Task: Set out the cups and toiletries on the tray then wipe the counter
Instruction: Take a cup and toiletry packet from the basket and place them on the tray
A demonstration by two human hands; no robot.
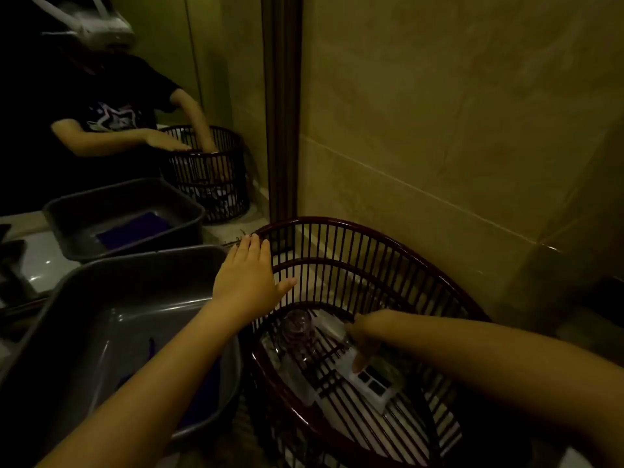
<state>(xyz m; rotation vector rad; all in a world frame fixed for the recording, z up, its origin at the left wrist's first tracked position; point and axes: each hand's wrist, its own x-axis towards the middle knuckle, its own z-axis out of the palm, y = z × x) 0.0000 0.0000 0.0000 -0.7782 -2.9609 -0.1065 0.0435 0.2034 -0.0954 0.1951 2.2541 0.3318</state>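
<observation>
A: What fills most of the frame?

B: The tiled wall (pixel 456 113) takes the upper right, and a mirror (pixel 135 96) the upper left, reflecting the person, a basket and a tub. Below the mirror, at lower left, sits a grey plastic tub (pixel 101 332) with something dark blue lying in its bottom.

A: And beside it?

B: A dark red slatted basket (pixel 371 261) at lower centre and right, just beside the tub, tight in the corner where mirror meets wall.

A: The hands?

B: The left hand (pixel 250 278) lies flat and spread on the basket's upper left rim, fingers wide, gripping nothing. The right hand (pixel 364 342) reaches down inside the basket, fingers curled toward a white packet (pixel 374 386) with dark squares on it; whether it truly grips the packet, I cannot tell in this dim light.

A: Any cups?

B: One clear glass cup (pixel 297 329) rests inside the basket, left of the right hand, near the frame's lower centre. Other pale items lie beneath, too blurred to name.
</observation>
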